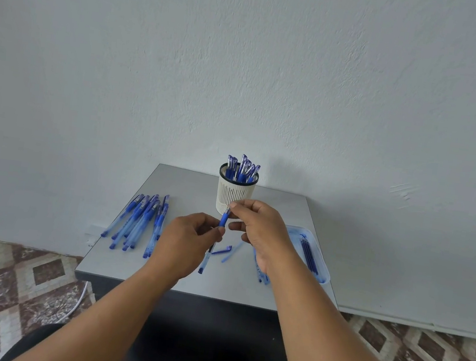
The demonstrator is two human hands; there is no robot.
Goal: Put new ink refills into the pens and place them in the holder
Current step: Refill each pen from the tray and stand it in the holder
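Note:
A blue pen point(223, 220) stands tilted above the middle of the grey table point(187, 185). My left hand point(186, 242) grips its barrel; the lower part runs down behind that hand to a tip near the table. My right hand point(258, 226) pinches the pen's upper end at the tip. A white slotted holder point(233, 193) with several blue pens in it stands just behind my hands. A loose blue cap point(222, 251) lies on the table between my hands.
A heap of several blue pens point(140, 221) lies on the left of the table. A pale blue tray point(312, 253) with dark refills sits at the right edge. Several thin refills point(260, 272) lie under my right wrist. Wall behind; patterned floor around.

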